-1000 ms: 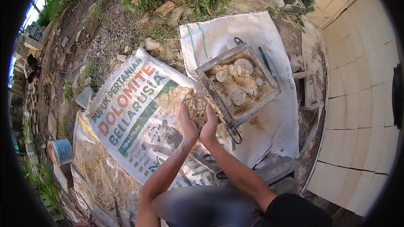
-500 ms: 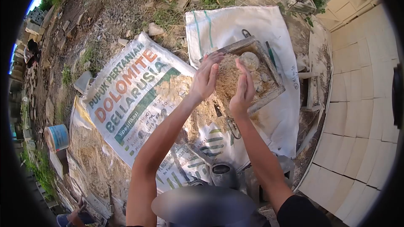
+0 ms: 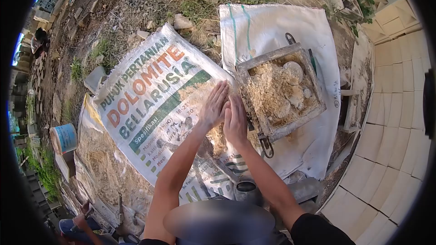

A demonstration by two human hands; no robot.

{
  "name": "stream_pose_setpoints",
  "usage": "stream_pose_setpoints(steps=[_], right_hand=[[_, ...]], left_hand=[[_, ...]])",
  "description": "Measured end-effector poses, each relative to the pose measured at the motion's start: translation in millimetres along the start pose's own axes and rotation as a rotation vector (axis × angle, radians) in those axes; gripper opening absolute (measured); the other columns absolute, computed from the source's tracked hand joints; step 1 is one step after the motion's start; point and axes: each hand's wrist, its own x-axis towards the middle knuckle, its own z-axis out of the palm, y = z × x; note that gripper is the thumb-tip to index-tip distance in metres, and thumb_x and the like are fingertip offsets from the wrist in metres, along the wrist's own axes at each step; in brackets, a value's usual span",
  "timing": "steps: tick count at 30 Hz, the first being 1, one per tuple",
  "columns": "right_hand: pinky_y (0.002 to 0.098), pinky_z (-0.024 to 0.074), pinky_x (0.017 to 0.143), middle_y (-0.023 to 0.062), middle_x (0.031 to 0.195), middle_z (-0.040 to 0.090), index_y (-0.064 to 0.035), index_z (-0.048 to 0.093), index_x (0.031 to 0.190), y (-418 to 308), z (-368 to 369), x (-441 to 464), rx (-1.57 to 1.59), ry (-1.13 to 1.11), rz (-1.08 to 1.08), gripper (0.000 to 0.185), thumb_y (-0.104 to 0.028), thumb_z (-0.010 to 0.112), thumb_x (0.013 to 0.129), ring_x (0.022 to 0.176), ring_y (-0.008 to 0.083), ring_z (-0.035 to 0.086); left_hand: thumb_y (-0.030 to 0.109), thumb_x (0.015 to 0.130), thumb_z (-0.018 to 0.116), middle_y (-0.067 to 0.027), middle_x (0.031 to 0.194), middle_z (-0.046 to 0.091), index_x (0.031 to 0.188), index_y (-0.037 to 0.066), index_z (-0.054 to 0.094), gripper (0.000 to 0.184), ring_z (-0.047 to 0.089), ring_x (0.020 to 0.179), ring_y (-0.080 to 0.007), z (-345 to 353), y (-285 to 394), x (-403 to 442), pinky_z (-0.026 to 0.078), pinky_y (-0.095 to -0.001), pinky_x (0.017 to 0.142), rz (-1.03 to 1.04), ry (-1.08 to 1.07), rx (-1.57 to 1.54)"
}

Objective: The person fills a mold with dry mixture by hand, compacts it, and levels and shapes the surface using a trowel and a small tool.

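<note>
My left hand [image 3: 212, 110] and my right hand [image 3: 235, 121] are side by side and low over the printed sack [image 3: 136, 113], fingers outstretched. Whether sand lies under the palms is hidden. Around them, loose tan sand [image 3: 193, 91] covers part of that sack. Just right of my right hand, a square mould frame [image 3: 320, 111] rests tilted on a plain white sack [image 3: 281, 22]. Inside the frame are crumbly tan sand [image 3: 263, 93] and several pale round pieces [image 3: 293, 72]. Metal loops stick out at its near side [image 3: 268, 149] and far side [image 3: 289, 39].
A green-handled tool [image 3: 312, 61] lies beyond the frame. Pale blocks [image 3: 372, 168] line the right side. A bucket [image 3: 65, 138] stands at left, and a dark rounded object [image 3: 248, 191] sits near me. Another person's arm [image 3: 84, 222] shows at lower left.
Both hands have moved from above the mould frame leftward and toward me, onto the sandy printed sack, and have come together. The view has shifted, showing more of the sand inside the frame.
</note>
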Motion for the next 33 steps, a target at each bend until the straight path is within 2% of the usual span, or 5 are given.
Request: stream_pose_setpoints(steps=[13, 23, 25, 29, 33], right_hand=[[0.052, 0.0314, 0.106, 0.0244, 0.128, 0.047, 0.0035, 0.047, 0.128, 17, -19, -55, 0.126, -0.197, -0.011, 0.041, -0.017, 0.052, 0.093, 0.123, 0.0408, 0.044], [0.0411, 0.0482, 0.076, 0.0155, 0.099, 0.058, 0.0011, 0.047, 0.121, -24, -24, -145, -0.243, -0.735, -0.187, 0.041, -0.022, 0.059, 0.09, 0.089, 0.0327, 0.059], [0.0459, 0.0486, 0.073, 0.0192, 0.094, 0.057, 0.0008, 0.046, 0.119, -22, -24, -141, 0.19, -0.584, -0.153, 0.037, -0.018, 0.058, 0.09, 0.085, 0.035, 0.06], [0.0479, 0.0495, 0.07, 0.0219, 0.095, 0.057, 0.0008, 0.045, 0.117, -43, -21, -144, 0.3, -0.64, -0.078, 0.033, -0.016, 0.056, 0.09, 0.081, 0.0395, 0.061], [0.0486, 0.0502, 0.066, 0.0241, 0.099, 0.058, 0.0005, 0.041, 0.13, -38, 12, -159, 0.134, -0.538, -0.054, 0.043, -0.016, 0.054, 0.092, 0.078, 0.0417, 0.061]], left_hand=[[0.037, 0.085, 0.064, -0.0151, 0.127, 0.051, 0.119, 0.005, 0.057, 0.047, 0.043, 0.124, -0.032, -63, 24, -144, 0.033, -0.0445, 0.107, -0.163, -0.081, 0.274], [0.026, 0.087, 0.069, -0.0084, 0.083, 0.055, 0.097, 0.003, 0.056, 0.028, 0.056, 0.07, -0.0186, -79, 1, -131, 0.047, -0.0331, 0.061, -0.324, -0.254, -0.187], [0.027, 0.093, 0.062, -0.0095, 0.086, 0.057, 0.096, 0.001, 0.056, 0.026, 0.058, 0.072, -0.0149, -100, 15, -113, 0.047, -0.0303, 0.059, -0.746, -0.146, -0.281], [0.026, 0.098, 0.053, -0.0133, 0.094, 0.061, 0.101, 0.0, 0.056, 0.027, 0.062, 0.082, -0.0203, -90, -21, -131, 0.048, -0.0329, 0.068, -0.853, 0.459, -0.963], [0.027, 0.1, 0.04, -0.0187, 0.124, 0.056, 0.126, 0.002, 0.05, 0.037, 0.049, 0.123, -0.0335, -72, -12, -179, 0.032, -0.0485, 0.107, -0.861, 0.591, 0.03]])
